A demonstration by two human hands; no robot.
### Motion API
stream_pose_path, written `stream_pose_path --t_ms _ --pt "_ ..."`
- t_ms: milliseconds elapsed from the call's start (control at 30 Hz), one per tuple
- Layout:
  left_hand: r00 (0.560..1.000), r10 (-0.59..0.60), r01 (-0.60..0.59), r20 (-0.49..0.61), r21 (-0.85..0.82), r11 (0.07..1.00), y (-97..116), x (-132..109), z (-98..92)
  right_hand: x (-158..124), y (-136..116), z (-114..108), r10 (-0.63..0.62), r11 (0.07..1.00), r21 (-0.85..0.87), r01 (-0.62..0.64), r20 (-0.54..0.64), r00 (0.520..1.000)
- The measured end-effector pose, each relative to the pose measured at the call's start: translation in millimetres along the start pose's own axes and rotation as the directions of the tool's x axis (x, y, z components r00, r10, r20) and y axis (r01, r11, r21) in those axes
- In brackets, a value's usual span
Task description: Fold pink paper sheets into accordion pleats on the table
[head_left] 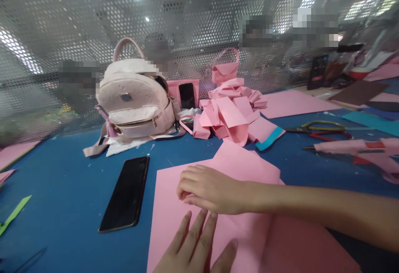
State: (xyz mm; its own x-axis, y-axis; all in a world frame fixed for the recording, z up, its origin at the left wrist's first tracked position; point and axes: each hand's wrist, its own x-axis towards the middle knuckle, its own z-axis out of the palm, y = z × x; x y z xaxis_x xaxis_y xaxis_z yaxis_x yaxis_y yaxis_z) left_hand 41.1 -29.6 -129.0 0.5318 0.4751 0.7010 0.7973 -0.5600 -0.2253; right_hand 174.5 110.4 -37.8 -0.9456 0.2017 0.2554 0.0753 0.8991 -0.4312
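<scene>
Large pink paper sheets [170,190] lie on the blue table before me, several of them overlapping, some folded up at the back right. My left hand [199,244] comes in from the bottom edge with fingers stretched and spread over the paper. Just beyond its fingertips is my right hand [212,188], its forearm crossing the sheets from the right. The right hand's fingers are curled down against the paper, thumb on the near side; whatever is under them is hidden.
A black phone [126,194] lies to the left, with a pale pink backpack [137,98] behind it. Folded pink paper pieces [230,113] are heaped at the back. Scissors [324,127] and a pink glue gun [358,146] lie right. A perforated metal screen [193,19] stands behind the table.
</scene>
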Motion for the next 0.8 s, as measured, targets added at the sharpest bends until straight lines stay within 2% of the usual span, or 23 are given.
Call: stream_pose_path --t_ms 100,167,233,267,300,400,567,800 --pt "0.997 -0.012 0.012 -0.081 0.001 1.0 2.3 -3.0 4.4 -8.0 -11.4 -14.0 -0.04 0.998 0.058 0.039 0.012 0.999" --pt "0.996 -0.022 0.022 -0.083 0.001 1.0 0.1 -2.7 2.8 -18.8 -20.9 -21.1 -0.035 0.996 0.085 0.035 0.009 0.999" --pt "0.999 0.041 -0.041 -0.026 0.001 0.999 -7.1 1.3 -4.5 -33.9 -30.7 -25.1 -0.019 0.996 0.088 0.017 0.014 1.0" --pt "0.991 0.124 -0.124 0.043 -0.003 0.992 -12.1 4.6 -9.8 -42.5 -35.5 -25.9 0.006 0.996 0.086 -0.007 0.021 1.0" --pt "0.967 0.229 -0.229 0.109 -0.015 0.973 -17.5 8.4 -15.4 -51.4 -39.9 -25.9 0.026 0.995 0.098 -0.029 0.036 0.999" --pt "0.913 0.33 -0.34 0.24 0.0 0.94 -30.4 18.9 -29.3 -77.4 -50.9 -21.8 0.082 0.985 0.147 -0.088 0.045 0.996" --pt "0.897 0.336 -0.355 0.286 0.014 0.935 -31.7 21.8 -34.1 -105.3 -63.8 -11.5 0.07 0.997 -0.031 -0.068 0.071 0.995" --pt "0.89 0.341 -0.353 0.304 -0.018 0.936 -32.2 22.7 -34.5 -112.5 -79.4 -19.3 0.117 0.986 -0.132 -0.102 0.111 0.987"
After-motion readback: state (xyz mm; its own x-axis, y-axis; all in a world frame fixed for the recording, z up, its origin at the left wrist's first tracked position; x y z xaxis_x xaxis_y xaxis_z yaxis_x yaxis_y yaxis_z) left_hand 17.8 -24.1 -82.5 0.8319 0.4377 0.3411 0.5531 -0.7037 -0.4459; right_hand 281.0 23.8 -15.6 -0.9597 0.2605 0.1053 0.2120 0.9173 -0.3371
